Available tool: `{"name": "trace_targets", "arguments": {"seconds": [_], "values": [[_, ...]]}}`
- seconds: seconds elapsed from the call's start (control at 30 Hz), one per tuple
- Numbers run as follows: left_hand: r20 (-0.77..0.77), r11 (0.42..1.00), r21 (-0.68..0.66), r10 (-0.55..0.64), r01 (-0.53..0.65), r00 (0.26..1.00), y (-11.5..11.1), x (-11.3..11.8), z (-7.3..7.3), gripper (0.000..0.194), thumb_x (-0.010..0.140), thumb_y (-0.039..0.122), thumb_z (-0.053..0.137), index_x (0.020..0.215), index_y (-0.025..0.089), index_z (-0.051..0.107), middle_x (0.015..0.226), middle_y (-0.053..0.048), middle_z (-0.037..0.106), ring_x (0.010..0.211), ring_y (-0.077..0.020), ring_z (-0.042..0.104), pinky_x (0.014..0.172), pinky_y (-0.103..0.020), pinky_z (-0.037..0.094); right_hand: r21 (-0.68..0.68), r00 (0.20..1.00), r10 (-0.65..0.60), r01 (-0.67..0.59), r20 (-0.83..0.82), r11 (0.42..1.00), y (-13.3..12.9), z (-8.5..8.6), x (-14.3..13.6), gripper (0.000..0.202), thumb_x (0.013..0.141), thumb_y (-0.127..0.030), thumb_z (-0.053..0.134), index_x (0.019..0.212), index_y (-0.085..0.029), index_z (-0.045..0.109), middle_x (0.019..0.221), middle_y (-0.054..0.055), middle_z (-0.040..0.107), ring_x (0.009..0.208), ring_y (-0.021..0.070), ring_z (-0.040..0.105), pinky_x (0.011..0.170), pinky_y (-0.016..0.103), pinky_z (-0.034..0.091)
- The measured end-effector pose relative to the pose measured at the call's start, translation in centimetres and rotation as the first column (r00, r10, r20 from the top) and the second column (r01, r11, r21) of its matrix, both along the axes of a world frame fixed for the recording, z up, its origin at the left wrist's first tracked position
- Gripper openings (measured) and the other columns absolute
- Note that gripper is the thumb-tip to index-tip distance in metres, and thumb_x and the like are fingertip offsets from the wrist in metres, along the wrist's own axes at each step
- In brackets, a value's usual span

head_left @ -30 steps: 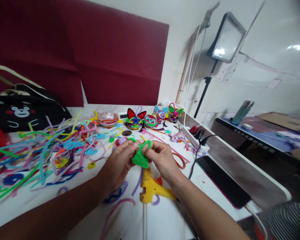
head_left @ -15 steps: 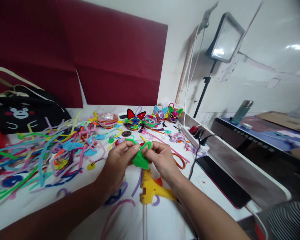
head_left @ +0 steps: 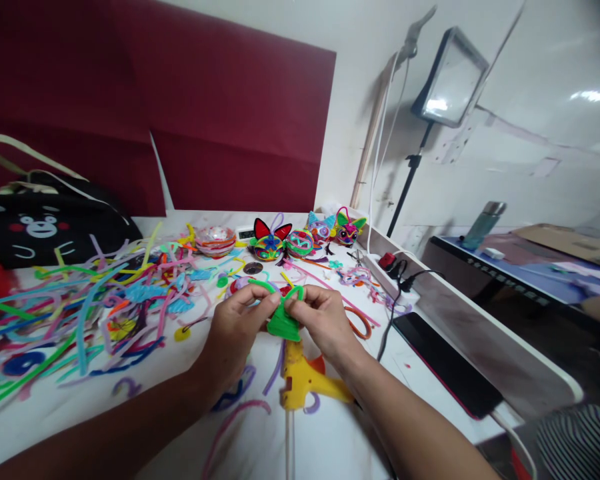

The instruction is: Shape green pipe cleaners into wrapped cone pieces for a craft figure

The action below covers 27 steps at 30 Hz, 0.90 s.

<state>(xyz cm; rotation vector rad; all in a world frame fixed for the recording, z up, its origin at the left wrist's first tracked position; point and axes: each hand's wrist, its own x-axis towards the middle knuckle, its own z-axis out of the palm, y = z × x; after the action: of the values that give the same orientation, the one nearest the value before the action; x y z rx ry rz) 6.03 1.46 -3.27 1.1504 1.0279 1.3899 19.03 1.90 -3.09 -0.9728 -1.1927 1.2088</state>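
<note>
Between my two hands is a bent green pipe cleaner piece, packed into a flat wedge with loops standing up at its top. My left hand pinches its left side between thumb and forefinger. On the other side, my right hand grips it with thumb and bent fingers. Just below lies a yellow glue gun with a clear glue stick running toward me. A purple pipe cleaner and a pink one rest near it on the white table.
Many loose pipe cleaners are heaped at left, before a black bag. Decorated balls with ears and a stack of bowls stand at the back. A power strip and a phone lie at right.
My hands and the green piece have shifted very slightly; both hands keep their pinch on it. Everything else on the table stays where it was.
</note>
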Motion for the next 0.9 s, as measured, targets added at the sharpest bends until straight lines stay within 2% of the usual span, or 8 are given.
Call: {"name": "trace_targets", "arguments": {"seconds": [0.17, 0.27, 0.4, 0.47, 0.6, 0.73, 0.8, 0.9], "values": [[-0.119, 0.996, 0.086, 0.044, -0.034, 0.992, 0.0, -0.2, 0.0, 0.015, 0.07, 0.029, 0.072, 0.064, 0.021, 0.061, 0.048, 0.007, 0.048, 0.043, -0.0088, 0.04, 0.043, -0.019, 0.032, -0.015, 1.0, 0.019, -0.019, -0.017, 1.0, 0.0, -0.2, 0.0, 0.011, 0.059, -0.023, 0.061, 0.053, -0.016, 0.056, 0.044, -0.007, 0.041, 0.042, 0.0056, 0.033, 0.044, 0.021, 0.028], [-0.28, 0.975, 0.219, 0.093, -0.031, 0.955, 0.0, -0.6, 0.2, 0.013, 0.071, 0.029, 0.07, 0.064, 0.022, 0.061, 0.053, 0.004, 0.053, 0.047, -0.0112, 0.045, 0.046, -0.021, 0.035, -0.03, 1.0, 0.018, -0.019, -0.017, 0.999, 0.0, -0.2, 0.0, 0.011, 0.059, -0.023, 0.062, 0.053, -0.015, 0.057, 0.043, -0.007, 0.041, 0.041, 0.0056, 0.032, 0.043, 0.021, 0.027], [-0.504, 0.867, 0.498, 0.276, 0.014, 0.818, 0.0, -1.4, 0.1, 0.007, 0.071, 0.025, 0.07, 0.064, 0.023, 0.067, 0.062, 0.0, 0.06, 0.058, -0.0151, 0.052, 0.057, -0.023, 0.039, -0.054, 0.999, 0.034, -0.035, -0.012, 0.998, 0.0, -0.2, 0.1, 0.012, 0.058, -0.021, 0.061, 0.05, -0.015, 0.055, 0.042, -0.008, 0.04, 0.041, 0.0051, 0.031, 0.043, 0.021, 0.026], [-0.55, 0.84, 0.537, 0.282, 0.074, 0.786, 0.1, -1.9, 0.1, 0.006, 0.069, 0.026, 0.071, 0.064, 0.024, 0.07, 0.062, -0.003, 0.061, 0.061, -0.0176, 0.053, 0.061, -0.025, 0.04, -0.064, 0.998, 0.058, -0.059, -0.009, 0.996, 0.0, -0.2, 0.2, 0.013, 0.057, -0.019, 0.06, 0.048, -0.016, 0.052, 0.041, -0.008, 0.04, 0.041, 0.005, 0.031, 0.043, 0.021, 0.026], [-0.592, 0.859, 0.479, 0.164, 0.182, 0.789, 0.3, -2.5, 0.5, 0.006, 0.068, 0.029, 0.07, 0.063, 0.025, 0.071, 0.063, -0.005, 0.063, 0.064, -0.0205, 0.055, 0.062, -0.027, 0.043, -0.075, 0.994, 0.11, -0.111, -0.017, 0.991, 0.0, -0.2, 0.3, 0.011, 0.057, -0.018, 0.061, 0.049, -0.016, 0.054, 0.043, -0.007, 0.042, 0.042, 0.0057, 0.034, 0.044, 0.021, 0.028], [-0.553, 0.863, 0.474, 0.135, 0.177, 0.822, 0.7, -2.4, 1.4, 0.012, 0.073, 0.026, 0.067, 0.062, 0.024, 0.071, 0.058, -0.003, 0.061, 0.058, -0.017, 0.054, 0.059, -0.025, 0.04, -0.056, 0.99, 0.136, -0.138, -0.042, 0.989, 0.0, -0.1, 0.4, 0.011, 0.06, -0.022, 0.065, 0.054, -0.015, 0.06, 0.046, -0.006, 0.047, 0.044, 0.0068, 0.036, 0.045, 0.021, 0.029], [-0.491, 0.904, 0.392, 0.049, 0.17, 0.87, 1.0, -2.2, 1.5, 0.01, 0.075, 0.025, 0.065, 0.068, 0.023, 0.072, 0.06, -0.001, 0.062, 0.058, -0.0158, 0.056, 0.057, -0.024, 0.04, -0.021, 0.989, 0.136, -0.137, -0.053, 0.99, 0.0, -0.1, 0.6, 0.012, 0.062, -0.025, 0.067, 0.056, -0.015, 0.062, 0.048, -0.005, 0.049, 0.046, 0.0072, 0.037, 0.047, 0.021, 0.03], [-0.291, 0.962, 0.194, -0.133, 0.194, 0.948, 1.2, -1.8, 1.6, 0.004, 0.071, 0.025, 0.07, 0.075, 0.024, 0.07, 0.062, 0.001, 0.064, 0.055, -0.0138, 0.057, 0.05, -0.021, 0.04, 0.014, 0.988, 0.14, -0.14, -0.064, 0.99, 0.2, 0.0, 0.8, 0.012, 0.063, -0.025, 0.067, 0.057, -0.015, 0.063, 0.051, -0.004, 0.05, 0.049, 0.0077, 0.039, 0.049, 0.022, 0.031]]}}
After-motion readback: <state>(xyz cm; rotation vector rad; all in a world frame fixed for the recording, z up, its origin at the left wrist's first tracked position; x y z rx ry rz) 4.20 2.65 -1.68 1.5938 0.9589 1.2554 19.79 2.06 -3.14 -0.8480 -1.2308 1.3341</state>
